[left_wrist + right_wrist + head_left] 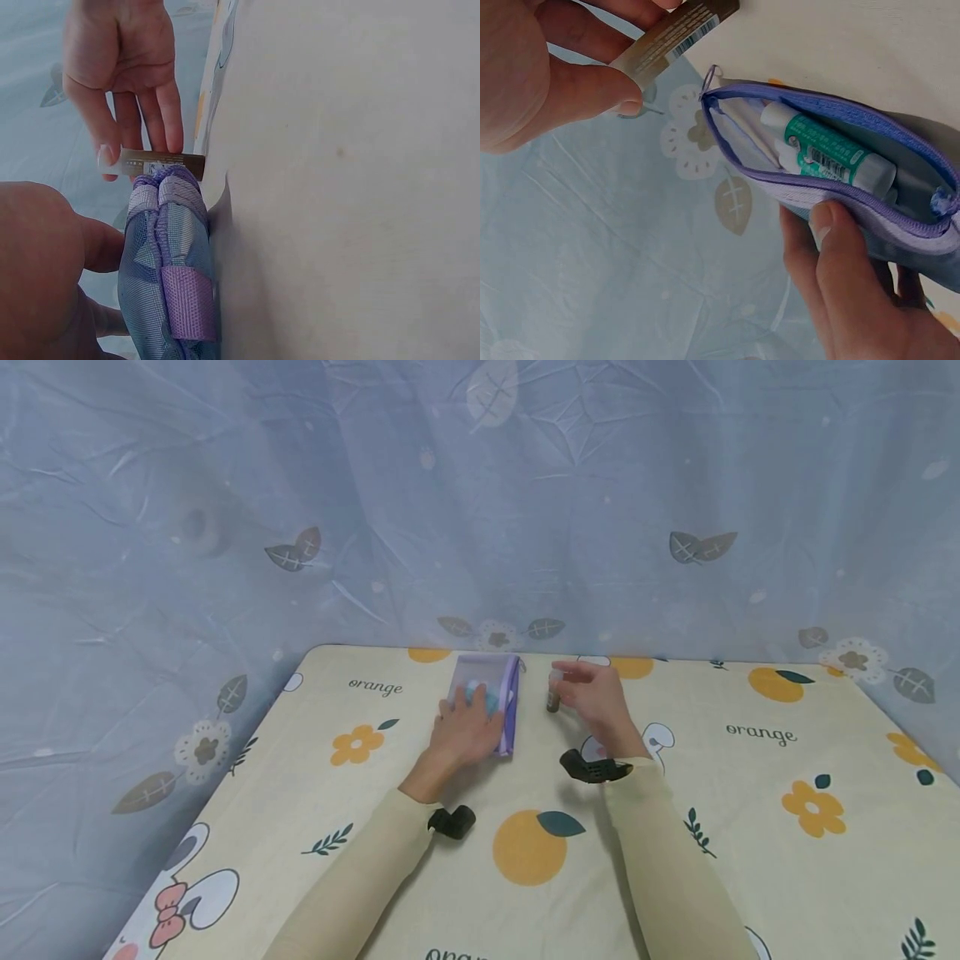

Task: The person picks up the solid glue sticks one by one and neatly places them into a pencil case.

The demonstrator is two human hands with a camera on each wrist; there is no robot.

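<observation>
A mesh zip pouch (486, 668) with purple edging lies on the table, its zip undone along the right side. My left hand (467, 731) rests on its upper face with fingers spread. Through the gaping mouth, in the right wrist view, shows a green-labelled glue stick (829, 154) with white ends, beside some white slender thing (750, 131). Just right of the pouch, my right hand (600, 697) pinches a small brown tube (553, 693) between thumb and fingers. The tube has a pale cap and a barcode (694, 41). It is outside the pouch.
A cream cloth (420, 893) printed with oranges, flowers and leaves covers the table. Behind it and to the left hangs a blue-grey patterned curtain (450, 527), close to the table's back edge. A zip pull loop (711, 75) sticks out at the pouch's corner.
</observation>
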